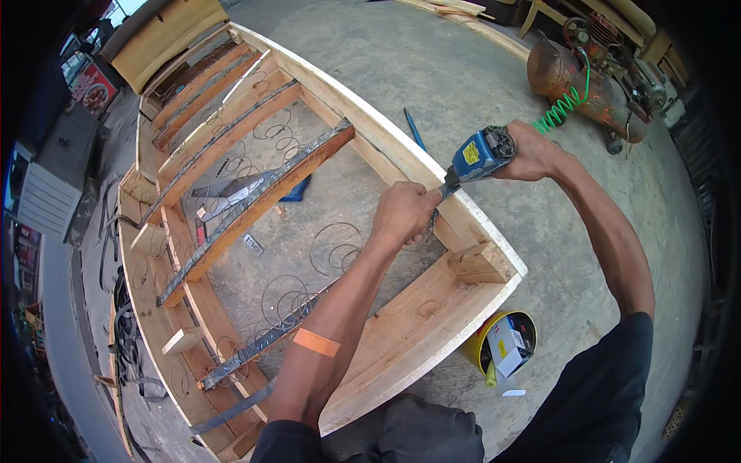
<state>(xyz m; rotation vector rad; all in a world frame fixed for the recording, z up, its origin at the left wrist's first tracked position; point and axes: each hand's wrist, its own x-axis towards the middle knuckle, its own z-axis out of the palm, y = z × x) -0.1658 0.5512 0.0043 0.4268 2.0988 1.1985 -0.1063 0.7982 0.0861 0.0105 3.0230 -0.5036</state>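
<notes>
Wooden frame with springs, stapler and strap in hand

Frame (pixel 409 324): pale wood, open, lying on the concrete floor (pixel 370 46); crosswise slats (pixel 324 162), several topped with dark banding. Wire springs (pixel 337 248): numerous, coiled, standing along the slats and inside the left side.

Stapler (pixel 472 157): blue, yellow label; above the frame's right rail, nose pointing down-left at the strap. Contact at the nose cannot be told. Right hand (pixel 529 150): wrapped closed around the stapler's handle.

Strap (pixel 445 190): dark, narrow, at the right rail. Left hand (pixel 405 212): fingers curled closed on the strap, just beside the stapler's nose. Orange band (pixel 316 342) on the left forearm.

Bucket (pixel 473 349): yellow, outside the near right corner, containing a white-and-blue box (pixel 505 347) among other items.

Blue tool (pixel 414 128): slim, on the floor beyond the right rail.

Compressor (pixel 559 73): rusty tank, upper right; green coiled hose (pixel 557 112) attached.
</notes>
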